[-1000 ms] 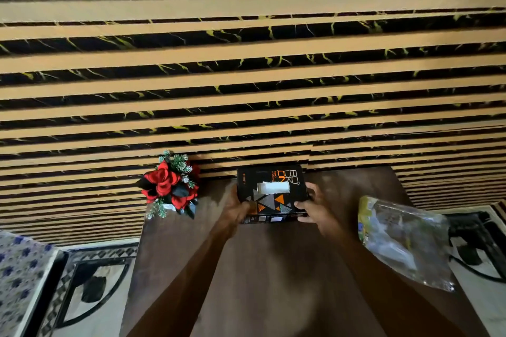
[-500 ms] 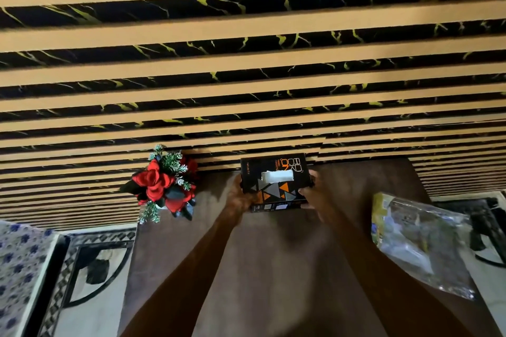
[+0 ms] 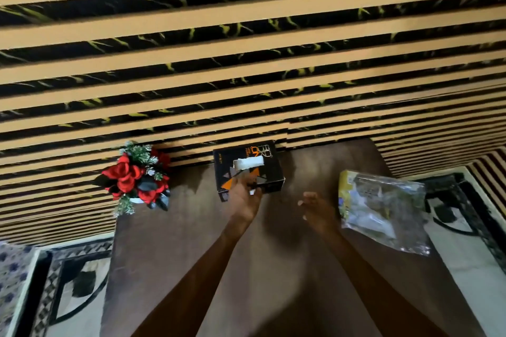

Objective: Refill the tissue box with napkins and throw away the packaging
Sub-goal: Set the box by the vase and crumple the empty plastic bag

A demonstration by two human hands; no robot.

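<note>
A black tissue box [image 3: 246, 157] with orange triangles stands at the far edge of the brown table [image 3: 169, 268], against the striped wall. A white napkin [image 3: 248, 163] sticks out of its top slot. My left hand [image 3: 244, 195] hovers over the box's near edge, fingers apart, holding nothing. My right hand [image 3: 317, 209] is off the box, to its right, fingers spread, close to the clear plastic packaging [image 3: 383, 205] that lies crumpled on the table's right side.
A pot of red artificial flowers [image 3: 137, 178] stands at the table's far left corner. The striped wall [image 3: 246, 63] rises right behind the table. Patterned floor tiles [image 3: 68, 282] lie on both sides.
Both hands have let go of the tissue box and pulled back toward me. The box now stands alone by the wall. My right hand has shifted right, toward the packaging.
</note>
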